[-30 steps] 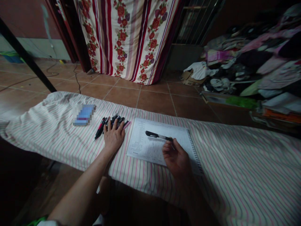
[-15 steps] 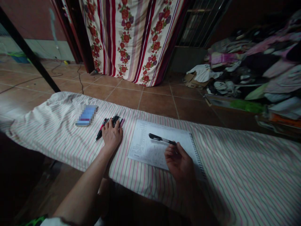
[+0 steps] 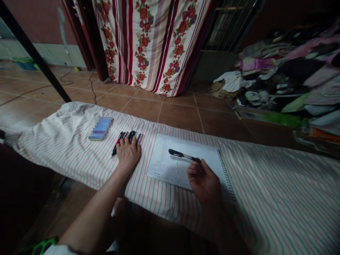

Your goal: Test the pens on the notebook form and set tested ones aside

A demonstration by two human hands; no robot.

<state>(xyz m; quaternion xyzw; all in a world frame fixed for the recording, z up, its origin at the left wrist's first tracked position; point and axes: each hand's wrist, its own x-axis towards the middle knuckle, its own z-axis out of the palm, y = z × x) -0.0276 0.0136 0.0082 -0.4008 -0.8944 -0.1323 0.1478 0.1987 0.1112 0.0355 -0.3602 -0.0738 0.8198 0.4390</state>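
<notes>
My right hand (image 3: 204, 180) pinches one end of a black pen (image 3: 183, 155) with a clear or pale section. The pen is held nearly level above a spiral-bound notebook (image 3: 170, 166), whose page carries writing and a column of text along its left side. The spiral runs down the notebook's right edge. My left hand (image 3: 129, 152) lies flat with fingers spread over a bunch of pens (image 3: 116, 147), several of them black, one with red and one pinkish. The hand partly covers these pens.
A striped cloth (image 3: 265, 184) covers the long table. A phone (image 3: 101, 128) with a blurred screen lies left of the pens. Beyond are a tiled floor (image 3: 180, 111), a floral curtain (image 3: 156, 46), a dark slanted pole (image 3: 45, 63) and a heap of clothes (image 3: 287, 78).
The whole view has shifted slightly, moving things a little to the right in the picture. Both hands keep their places, the left on the pens and the right around the black pen.
</notes>
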